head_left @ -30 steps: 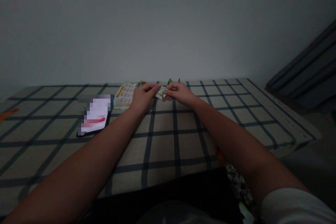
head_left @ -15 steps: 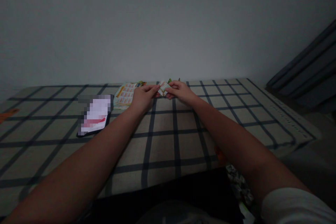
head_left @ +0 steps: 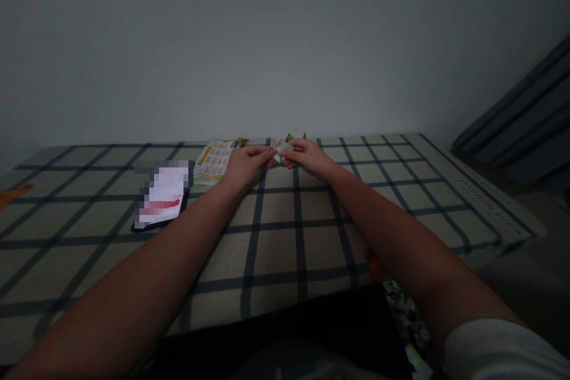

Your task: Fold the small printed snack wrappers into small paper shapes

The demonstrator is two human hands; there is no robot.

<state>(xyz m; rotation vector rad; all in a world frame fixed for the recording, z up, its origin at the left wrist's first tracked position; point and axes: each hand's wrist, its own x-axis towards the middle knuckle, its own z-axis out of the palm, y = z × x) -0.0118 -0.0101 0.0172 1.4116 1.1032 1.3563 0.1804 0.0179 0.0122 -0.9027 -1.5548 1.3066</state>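
Both arms reach far across a checked cloth (head_left: 276,237) toward the back wall. My left hand (head_left: 244,165) and my right hand (head_left: 307,156) meet there, each pinching one end of a small folded printed paper (head_left: 280,148) held just above the cloth. The fingers of both hands are closed on it. To the left of my left hand, a printed sheet (head_left: 214,161) with orange and green boxes lies flat. Small green scraps (head_left: 288,138) show behind the hands at the wall.
A dark phone (head_left: 162,196) with a lit screen lies on the cloth at the left. A plain wall rises right behind the cloth's far edge. Dark striped fabric (head_left: 521,130) slopes at the right. The cloth's right edge drops off near a patterned bundle (head_left: 403,314).
The small paper has been lifted and turned between the fingers, shifting slightly right and toward the wall. Both hands stay at the same spot.
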